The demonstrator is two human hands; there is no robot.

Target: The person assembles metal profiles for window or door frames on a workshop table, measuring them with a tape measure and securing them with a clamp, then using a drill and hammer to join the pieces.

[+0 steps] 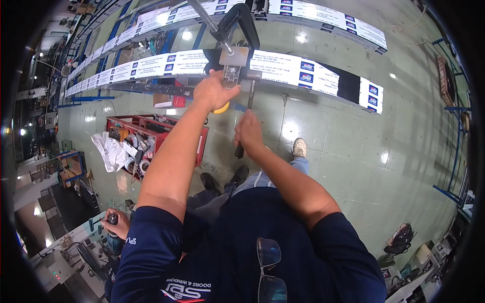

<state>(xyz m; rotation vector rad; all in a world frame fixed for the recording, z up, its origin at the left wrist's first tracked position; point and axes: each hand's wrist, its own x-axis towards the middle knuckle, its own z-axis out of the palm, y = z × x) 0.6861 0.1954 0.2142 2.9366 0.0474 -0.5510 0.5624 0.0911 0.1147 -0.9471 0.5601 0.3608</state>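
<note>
My left hand (214, 93) grips the near end of a small metal block (231, 74), thumb to the right and the other fingers partly hidden. My right hand (248, 132) is wrapped round the handle of a hammer (251, 93), whose head is up beside the block's right side. A black clamp (247, 28) with a long threaded screw presses on a tan plate (235, 55) above the block. Beneath them runs a long frame bar (283, 65) covered in white printed film. Below my left hand shows part of a yellow round thing (221, 108).
A second film-wrapped bar (323, 17) lies parallel behind. At left on the floor stands a red crate (202, 144) with tape rolls and a white bag (108, 151). Another person's hand (117, 224) holds a power drill (114, 242) at lower left. Blue racks (457, 108) stand right.
</note>
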